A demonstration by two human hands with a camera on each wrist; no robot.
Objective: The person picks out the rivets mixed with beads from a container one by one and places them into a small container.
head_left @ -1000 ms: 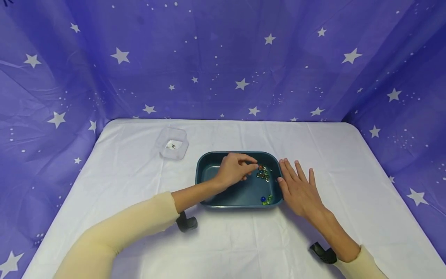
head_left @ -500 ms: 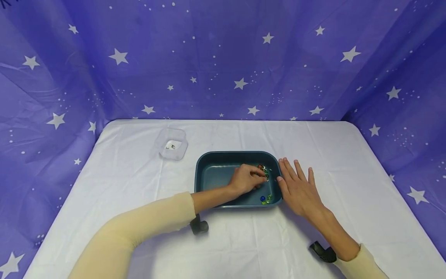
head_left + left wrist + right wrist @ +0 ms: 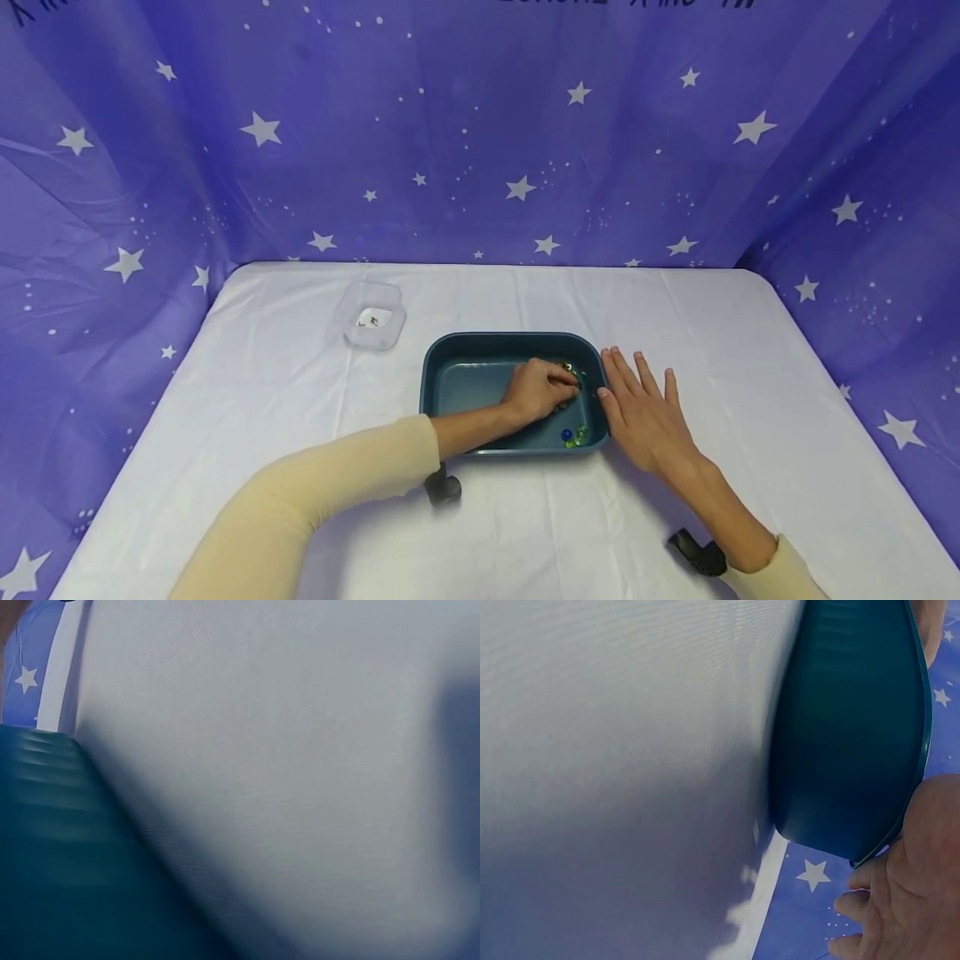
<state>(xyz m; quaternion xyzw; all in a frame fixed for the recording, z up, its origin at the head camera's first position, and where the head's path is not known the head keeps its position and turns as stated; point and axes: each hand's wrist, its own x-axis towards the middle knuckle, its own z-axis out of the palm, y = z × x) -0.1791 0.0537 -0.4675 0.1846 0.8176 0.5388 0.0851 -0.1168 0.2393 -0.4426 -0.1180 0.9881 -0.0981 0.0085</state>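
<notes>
My left hand reaches into a dark teal tray, its thumb and fingers bent together over a small cluster of glassy beads. The fingers cover most of that cluster, so whether a bead is pinched between the tips is hidden. Near the tray's front right corner lie a blue bead and several green beads. Outside the right wall, my right hand lies with fingers straight and spread, thumb and index touching the tray. The right wrist view shows this hand against the tray's rim.
A clear plastic container with a few tiny dark bits inside stands at the back left on the white tablecloth. Behind and beside the table hangs a purple curtain with stars. A black wrist mount hangs under the left forearm.
My left hand has moved right and toward me inside the tray, from beside the orange-red bead to over the cluster. My right hand has stayed at the tray's right side.
</notes>
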